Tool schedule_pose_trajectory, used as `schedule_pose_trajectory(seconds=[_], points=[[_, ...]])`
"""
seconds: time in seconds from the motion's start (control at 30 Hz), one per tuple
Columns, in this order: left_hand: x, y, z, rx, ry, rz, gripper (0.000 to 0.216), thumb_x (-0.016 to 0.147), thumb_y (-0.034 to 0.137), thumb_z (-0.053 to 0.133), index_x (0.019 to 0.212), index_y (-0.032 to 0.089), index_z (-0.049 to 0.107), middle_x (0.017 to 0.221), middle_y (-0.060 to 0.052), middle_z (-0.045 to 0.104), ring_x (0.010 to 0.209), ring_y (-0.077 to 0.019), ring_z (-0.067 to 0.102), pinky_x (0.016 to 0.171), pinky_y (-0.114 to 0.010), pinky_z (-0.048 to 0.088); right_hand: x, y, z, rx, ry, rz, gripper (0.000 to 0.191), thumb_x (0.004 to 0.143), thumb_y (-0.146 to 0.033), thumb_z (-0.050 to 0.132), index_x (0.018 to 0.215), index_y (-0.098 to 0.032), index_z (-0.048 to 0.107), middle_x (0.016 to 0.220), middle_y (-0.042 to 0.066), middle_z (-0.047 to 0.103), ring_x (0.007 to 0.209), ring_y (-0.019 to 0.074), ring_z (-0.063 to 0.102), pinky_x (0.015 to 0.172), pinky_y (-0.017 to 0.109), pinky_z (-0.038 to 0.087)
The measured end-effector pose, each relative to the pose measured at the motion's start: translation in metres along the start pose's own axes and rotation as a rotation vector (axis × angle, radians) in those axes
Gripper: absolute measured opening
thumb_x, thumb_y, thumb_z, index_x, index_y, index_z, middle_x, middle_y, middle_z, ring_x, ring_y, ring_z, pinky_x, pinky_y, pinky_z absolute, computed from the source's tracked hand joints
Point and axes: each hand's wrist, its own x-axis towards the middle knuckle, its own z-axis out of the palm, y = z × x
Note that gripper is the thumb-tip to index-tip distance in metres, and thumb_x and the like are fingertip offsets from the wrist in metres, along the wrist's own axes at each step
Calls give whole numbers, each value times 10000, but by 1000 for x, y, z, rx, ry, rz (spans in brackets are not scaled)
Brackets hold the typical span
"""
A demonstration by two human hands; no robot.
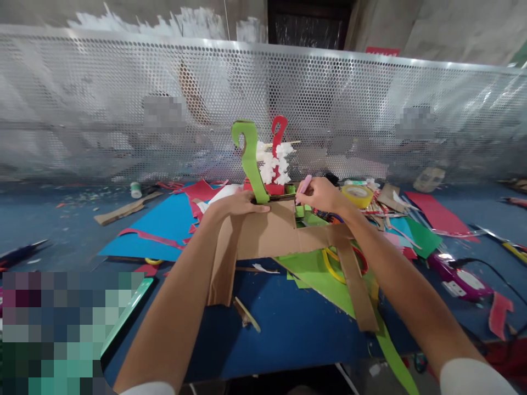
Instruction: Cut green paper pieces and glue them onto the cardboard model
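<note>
My left hand (235, 205) holds the top part of a brown cardboard piece (267, 230), its thumb stretched along the surface and its other fingers partly hidden behind the foot of a green hook-shaped cutout (250, 159). My right hand (323, 194) pinches a pink marker (305, 184), whose tip points down at the cardboard's right edge. Just behind stands a red hook-shaped piece (279, 131) with white crumpled tufts (282, 164) around it. Green sheet material (317, 280) lies partly under the cardboard.
A blue sheet (148, 219) and red scraps lie left. To the right are yellow tape (357, 195), a red sheet (440, 213) and a purple corded tool (459, 278). Yellow-handled scissors (332, 266) sit under the cardboard strip. A perforated metal screen (123, 137) closes off the back.
</note>
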Motion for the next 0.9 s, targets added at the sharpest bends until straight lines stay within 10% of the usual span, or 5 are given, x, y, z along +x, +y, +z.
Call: schedule_pose_trajectory(seconds=[0.43, 0.9], points=[[-3, 5, -3, 2, -55, 13, 837, 813, 826, 612, 1509, 361, 612, 1468, 7, 686, 1407, -353, 573, 1152, -408, 476, 3, 4, 11, 3, 39, -87, 254, 989, -292, 559, 1122, -224, 765, 1115, 57, 807, 961, 209, 722, 881, 314, 476], [1, -2, 0, 64, -19, 29, 812, 833, 835, 576, 1456, 321, 655, 1530, -16, 638, 1427, -342, 556, 1178, -397, 448, -16, -18, -11, -340, -481, 121, 224, 915, -371, 730, 934, -235, 553, 937, 25, 722, 833, 194, 628, 682, 287, 329]])
